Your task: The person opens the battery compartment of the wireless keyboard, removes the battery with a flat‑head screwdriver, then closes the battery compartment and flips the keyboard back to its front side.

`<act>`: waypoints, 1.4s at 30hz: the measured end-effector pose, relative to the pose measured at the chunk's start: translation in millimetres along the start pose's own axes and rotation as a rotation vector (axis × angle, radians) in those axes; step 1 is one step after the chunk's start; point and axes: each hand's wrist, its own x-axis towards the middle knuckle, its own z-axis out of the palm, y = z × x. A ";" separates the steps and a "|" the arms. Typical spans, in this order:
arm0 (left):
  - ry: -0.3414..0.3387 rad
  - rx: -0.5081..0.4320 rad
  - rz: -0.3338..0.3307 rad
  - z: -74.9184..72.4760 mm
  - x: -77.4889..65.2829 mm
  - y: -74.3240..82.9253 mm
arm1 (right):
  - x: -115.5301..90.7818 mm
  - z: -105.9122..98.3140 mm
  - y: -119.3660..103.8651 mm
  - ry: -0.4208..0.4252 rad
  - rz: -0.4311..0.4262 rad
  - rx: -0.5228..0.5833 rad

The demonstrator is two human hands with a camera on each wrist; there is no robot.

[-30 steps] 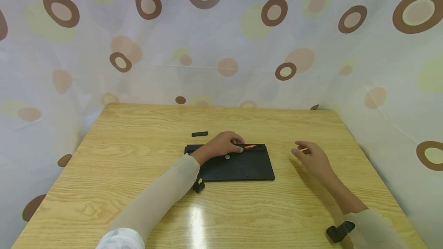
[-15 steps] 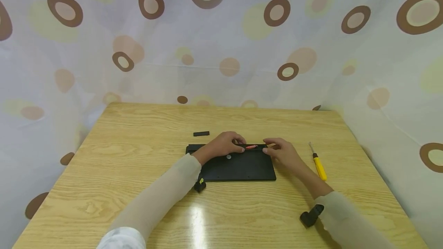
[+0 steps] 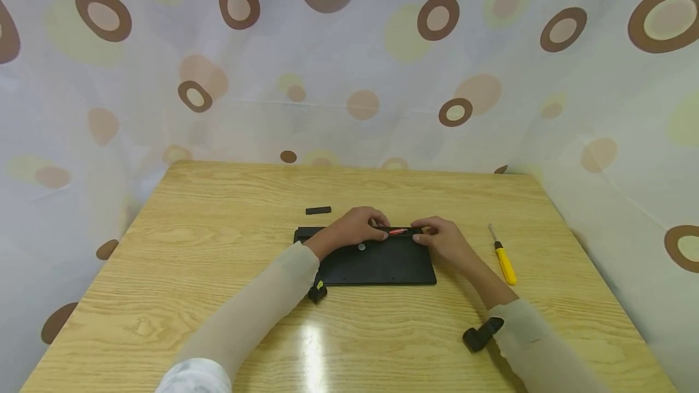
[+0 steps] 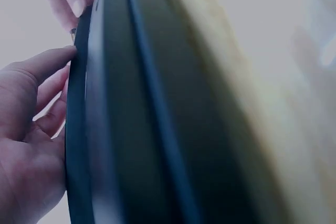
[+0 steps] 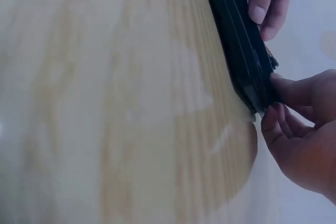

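A flat black keyboard (image 3: 379,265) lies underside up on the table, its raised ridge along the far edge. A red battery (image 3: 397,231) shows in an opening of that ridge, between the two hands. My left hand (image 3: 352,227) grips the ridge left of the battery, thumb on the near side and fingers behind. At the ridge's right end, my right hand (image 3: 445,240) pinches the keyboard between thumb and fingers. In the right wrist view, the fingertips of the right hand (image 5: 307,124) close on the corner of the black ridge.
A small black cover strip (image 3: 318,210) lies on the wooden table (image 3: 218,211) behind the keyboard. To the right of the right hand is a screwdriver (image 3: 505,264) with a yellow handle. A patterned curtain (image 3: 360,47) stands behind the table.
My right hand has moved left from beside the screwdriver to the keyboard's right end and now pinches it, bringing the screwdriver into sight. The left hand keeps its grip.
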 end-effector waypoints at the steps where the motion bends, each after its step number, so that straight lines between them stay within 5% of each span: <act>1: 0.000 0.001 0.004 0.5 1.0 1.5 | 0.1 -0.5 -0.2 -0.004 0.002 0.003; 13: 0.007 0.038 0.068 12.6 15.3 19.3 | 3.4 -1.6 0.0 -0.015 0.014 0.008; 30: -0.010 0.021 0.002 16.4 19.7 24.8 | 2.4 -1.0 -0.5 -0.020 0.031 0.031; 42: -0.014 0.000 0.018 16.4 21.2 21.4 | 1.6 -0.1 -1.9 -0.010 0.034 0.026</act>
